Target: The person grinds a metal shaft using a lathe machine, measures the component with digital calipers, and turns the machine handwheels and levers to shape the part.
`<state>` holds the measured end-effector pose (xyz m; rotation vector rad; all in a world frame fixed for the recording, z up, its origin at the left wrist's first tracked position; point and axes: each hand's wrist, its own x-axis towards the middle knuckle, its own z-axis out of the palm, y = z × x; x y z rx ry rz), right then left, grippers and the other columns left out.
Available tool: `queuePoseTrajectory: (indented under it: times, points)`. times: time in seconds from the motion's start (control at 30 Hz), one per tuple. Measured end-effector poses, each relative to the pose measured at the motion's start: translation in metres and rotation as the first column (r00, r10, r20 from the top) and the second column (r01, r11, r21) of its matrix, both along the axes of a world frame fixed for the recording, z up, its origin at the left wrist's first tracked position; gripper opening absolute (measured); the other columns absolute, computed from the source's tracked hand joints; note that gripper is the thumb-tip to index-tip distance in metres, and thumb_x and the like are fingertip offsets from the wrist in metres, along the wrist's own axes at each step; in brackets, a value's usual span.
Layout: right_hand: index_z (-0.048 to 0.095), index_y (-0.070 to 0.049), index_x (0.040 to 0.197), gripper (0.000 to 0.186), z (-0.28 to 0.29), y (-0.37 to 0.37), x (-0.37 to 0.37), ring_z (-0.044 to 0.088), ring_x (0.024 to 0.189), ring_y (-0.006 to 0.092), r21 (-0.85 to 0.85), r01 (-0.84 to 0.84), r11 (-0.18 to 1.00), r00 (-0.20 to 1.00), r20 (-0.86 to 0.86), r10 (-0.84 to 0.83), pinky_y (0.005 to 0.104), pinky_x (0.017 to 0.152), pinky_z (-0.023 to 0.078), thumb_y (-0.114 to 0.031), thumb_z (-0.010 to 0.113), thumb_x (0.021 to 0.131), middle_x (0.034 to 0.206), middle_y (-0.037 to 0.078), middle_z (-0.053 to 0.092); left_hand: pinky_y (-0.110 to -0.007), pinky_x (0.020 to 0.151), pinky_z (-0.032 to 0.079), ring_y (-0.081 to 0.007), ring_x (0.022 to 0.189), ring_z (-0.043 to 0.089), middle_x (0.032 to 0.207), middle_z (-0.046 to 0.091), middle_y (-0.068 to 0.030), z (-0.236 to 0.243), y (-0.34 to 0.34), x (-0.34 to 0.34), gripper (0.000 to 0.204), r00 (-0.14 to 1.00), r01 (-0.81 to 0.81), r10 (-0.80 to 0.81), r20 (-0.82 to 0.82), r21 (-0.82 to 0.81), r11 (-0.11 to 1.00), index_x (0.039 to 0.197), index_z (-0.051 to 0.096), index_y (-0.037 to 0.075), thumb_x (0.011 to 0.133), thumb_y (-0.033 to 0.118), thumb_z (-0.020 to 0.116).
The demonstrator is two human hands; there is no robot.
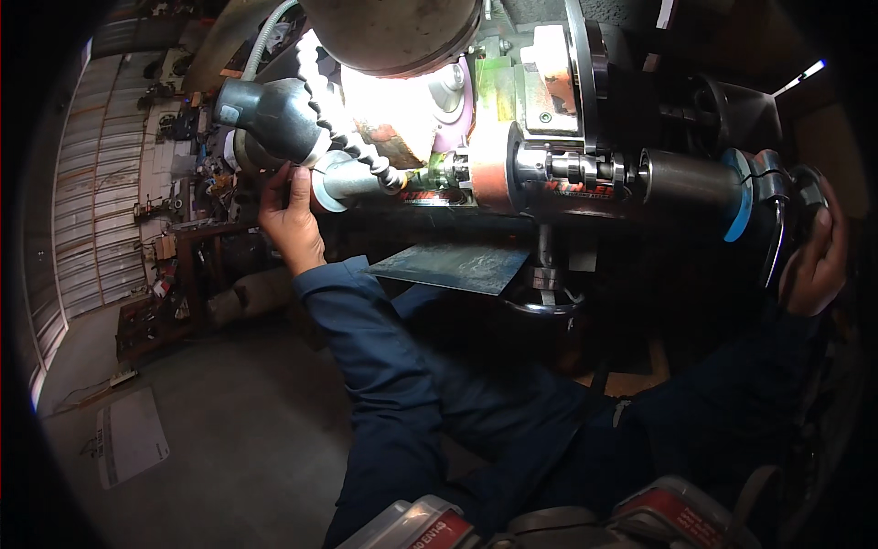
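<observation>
A lobed metal shaft like a camshaft (572,167) lies level across a grinding machine, in front of a pinkish grinding wheel (455,114). My left hand (294,215) is raised at the machine's left end, fingers bent and thumb up. Its fingertips reach the underside of a dark work lamp (274,119), which partly covers them, so what they grip is hidden. Beside the thumb is a grey flanged cylinder (352,178). At the far right, my right hand (817,261) curls round a dark round knob (808,190), next to a metal lever (776,242).
A pale segmented coolant hose (343,128) bends down near the left end. Below the shaft, a flat metal plate (453,265) juts toward me, with a handwheel (546,302) to its right. A cluttered workbench (151,320) stands at left. A white sign (133,437) lies on the floor.
</observation>
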<state>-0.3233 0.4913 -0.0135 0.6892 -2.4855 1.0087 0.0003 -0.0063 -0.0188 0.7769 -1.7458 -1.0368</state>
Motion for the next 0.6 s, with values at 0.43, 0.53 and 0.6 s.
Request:
queuePoseTrajectory:
  times: [0.43,0.53,0.6]
  points:
    - [0.053,0.004,0.130,0.046,-0.001,-0.001,0.004,0.059,0.116,0.0279,-0.038,0.005,0.999,0.995,-0.097,-0.009,0.0362,0.100,0.046,-0.030,0.036,0.106,0.126,0.020,0.060,-0.029,0.090,0.047,-0.0137,0.095,0.060,0.103,0.066,-0.0071,0.008,0.003,0.004,0.030,0.999,-0.017,0.017,0.033,0.011,1.000,0.108,0.065,-0.003,0.084,0.011,0.077]
    - [0.063,-0.004,0.124,0.035,0.010,-0.001,-0.012,0.061,0.113,0.0221,-0.057,-0.023,0.998,0.995,0.092,0.029,0.0324,0.099,0.045,-0.023,0.041,0.105,0.121,0.012,0.065,-0.029,0.090,0.047,-0.0138,0.095,0.060,0.103,0.066,-0.0068,0.010,0.004,0.008,0.031,1.000,-0.025,0.024,0.019,0.020,0.999,0.109,0.064,-0.003,0.084,0.011,0.077]
    - [0.063,-0.004,0.122,0.032,0.012,0.005,-0.022,0.060,0.114,0.0225,0.153,-0.092,0.984,0.996,0.008,0.091,0.0325,0.097,0.045,-0.022,0.044,0.104,0.119,0.012,0.066,-0.029,0.091,0.047,-0.0140,0.095,0.060,0.103,0.066,-0.0069,0.011,0.004,0.008,0.032,0.999,-0.029,0.028,0.041,0.003,1.000,0.110,0.064,-0.003,0.084,0.011,0.077]
